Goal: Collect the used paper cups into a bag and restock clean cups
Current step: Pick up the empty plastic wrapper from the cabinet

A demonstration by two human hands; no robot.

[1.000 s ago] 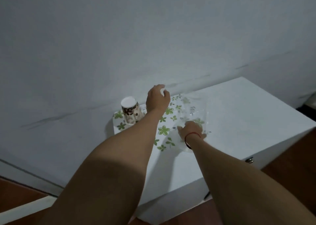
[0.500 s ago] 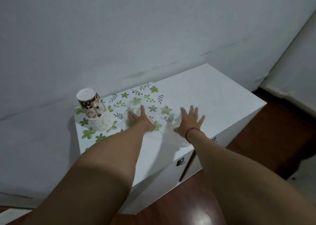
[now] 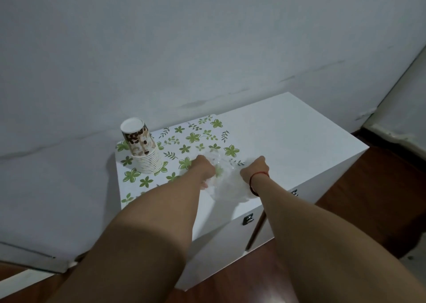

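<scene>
An upside-down stack of paper cups (image 3: 142, 148) with a brown coffee-bean print stands at the back left of a white cabinet top (image 3: 288, 141). A clear plastic bag (image 3: 227, 178) lies crumpled near the cabinet's front edge. My left hand (image 3: 202, 168) grips the bag's left side with curled fingers. My right hand (image 3: 254, 169), with a red string at the wrist, grips the bag's right side. Both hands are fists, about a hand's width apart, right of the cup stack.
A white mat with green flowers and leaves (image 3: 193, 139) covers the left half of the cabinet top. Drawer handles (image 3: 247, 219) show on the cabinet front. A grey wall stands close behind. Dark wooden floor (image 3: 380, 194) lies to the right and below.
Both hands lay flat with spread fingers on the bag half a second ago; now they have curled into fists, gathering the bag. The view has shifted slightly.
</scene>
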